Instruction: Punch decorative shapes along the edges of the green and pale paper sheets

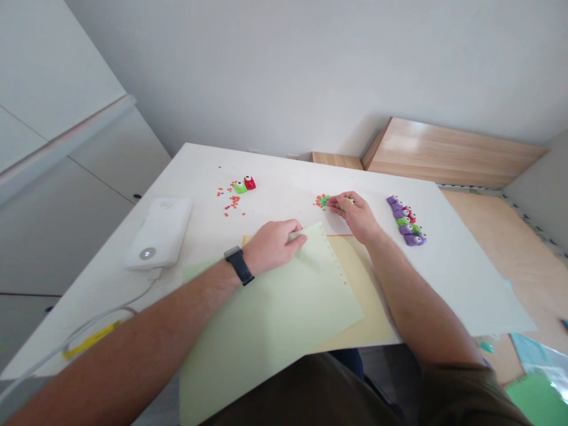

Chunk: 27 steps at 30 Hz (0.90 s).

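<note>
My left hand (276,244), with a dark watch on its wrist, is closed on the upper edge of a pale green paper sheet (284,313). A row of small holes runs along this sheet's right edge. My right hand (352,214) has its fingers closed round a small light green paper punch (349,201) with an eye on it, mostly hidden by the fingers. Just left of those fingertips lies a pile of green and orange paper bits (322,201). A yellow sheet (355,284) lies under the green one.
A green punch (240,187) and a red punch (250,183) stand at the back left, near scattered orange bits (234,202). Several purple, red and green punches (404,222) sit in rows at the right. A white power bank (162,231) with a cable lies left.
</note>
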Tool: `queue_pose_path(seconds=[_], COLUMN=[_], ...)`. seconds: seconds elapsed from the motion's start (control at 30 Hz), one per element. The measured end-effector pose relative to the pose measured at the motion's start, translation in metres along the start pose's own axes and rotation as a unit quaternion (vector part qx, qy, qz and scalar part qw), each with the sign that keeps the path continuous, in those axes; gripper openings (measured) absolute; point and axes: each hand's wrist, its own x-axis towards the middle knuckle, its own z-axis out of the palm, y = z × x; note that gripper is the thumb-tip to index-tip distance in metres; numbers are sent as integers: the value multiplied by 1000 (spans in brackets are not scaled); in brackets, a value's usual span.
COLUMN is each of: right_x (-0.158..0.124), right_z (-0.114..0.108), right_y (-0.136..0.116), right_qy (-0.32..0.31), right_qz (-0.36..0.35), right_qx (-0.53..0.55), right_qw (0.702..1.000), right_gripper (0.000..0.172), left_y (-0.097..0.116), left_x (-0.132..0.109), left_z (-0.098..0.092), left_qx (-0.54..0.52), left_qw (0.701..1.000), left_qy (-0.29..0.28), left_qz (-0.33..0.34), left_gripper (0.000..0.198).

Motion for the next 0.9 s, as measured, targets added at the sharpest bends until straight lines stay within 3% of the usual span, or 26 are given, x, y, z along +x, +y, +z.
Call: queue_pose_path(seconds=[0.13, 0.33, 0.67, 0.9], right_x=[-7, -11, 1, 3], right_z=[-2, 11, -3, 0], right_y=[-11, -2, -5, 4], right_qy=[32, -57, 53, 51], right_qz=[-30, 34, -21, 13], right_qx=[23, 21, 41, 7], right_qw=[999, 998, 998, 999], right_gripper=[38, 40, 38, 38], left_y=[0, -1, 1, 1], left_x=[0, 0, 0, 0], left_z=[1, 1, 1, 0], left_qx=[-1, -5, 2, 5], left_qw=[1000, 1000, 1000, 1000], left_qy=[4, 3, 7, 4], left_qz=[2, 8, 10, 10], left_gripper=[22, 23, 22, 22])
